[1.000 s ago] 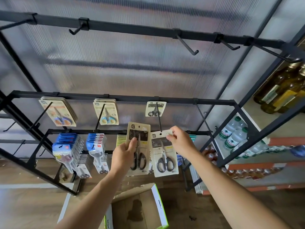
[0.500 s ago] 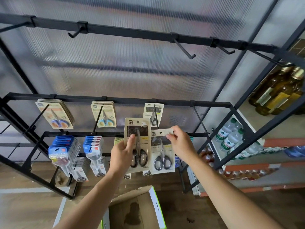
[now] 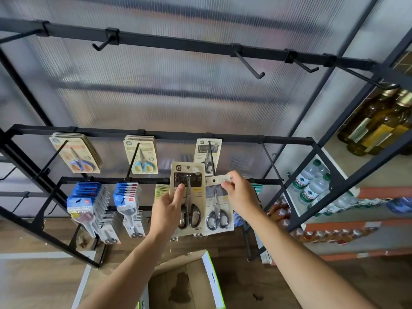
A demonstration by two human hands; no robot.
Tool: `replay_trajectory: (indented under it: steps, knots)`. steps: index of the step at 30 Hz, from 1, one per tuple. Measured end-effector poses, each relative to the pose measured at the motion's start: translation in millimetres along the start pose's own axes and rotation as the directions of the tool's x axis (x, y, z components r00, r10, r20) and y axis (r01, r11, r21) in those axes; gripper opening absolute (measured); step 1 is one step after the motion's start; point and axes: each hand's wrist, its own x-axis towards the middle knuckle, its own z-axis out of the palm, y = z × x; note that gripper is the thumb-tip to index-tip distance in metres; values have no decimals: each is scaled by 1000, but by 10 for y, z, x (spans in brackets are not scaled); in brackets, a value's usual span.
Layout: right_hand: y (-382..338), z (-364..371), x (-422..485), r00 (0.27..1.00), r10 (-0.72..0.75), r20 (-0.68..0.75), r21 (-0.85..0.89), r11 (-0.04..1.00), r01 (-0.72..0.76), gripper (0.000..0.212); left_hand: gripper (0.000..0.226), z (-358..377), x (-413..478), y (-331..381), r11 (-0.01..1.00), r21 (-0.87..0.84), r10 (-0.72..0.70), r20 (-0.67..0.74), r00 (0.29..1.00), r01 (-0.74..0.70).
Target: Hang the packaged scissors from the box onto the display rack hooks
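Packs held up at the hook (image 3: 211, 157).
Right hand (image 3: 242, 195) pinches the grey pack (image 3: 218, 204), left hand (image 3: 168, 211) grips the tan pack (image 3: 189, 177); next, align hole with hook tip.

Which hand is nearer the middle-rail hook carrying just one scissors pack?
Right. The right hand pinches the grey scissors pack just beside the hook tip; the left hand holds the black scissors pack lower and farther left.
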Motion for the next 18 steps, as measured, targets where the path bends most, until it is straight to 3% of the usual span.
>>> replay_trajectory:
  steps: [3,10,16,18]
  knots:
    - [29,-8,29,999,26,-24,-4,1000,-26,11,82,-10,17,20,1000,-15,-11,4,1000,11]
    - [27,53,166,998,54,-13,-11,999,-54,12,58,16,47,81,999,-2,-44,-11,999,44]
    - [17,111,577,998,55,-30,74,996,-52,16,74,21,129,58,998,-10,-54,-1,999,54]
    - [9,143,755,997,68,-47,63,996,-65,16,59,16,141,62,997,-4,-74,-6,997,74]
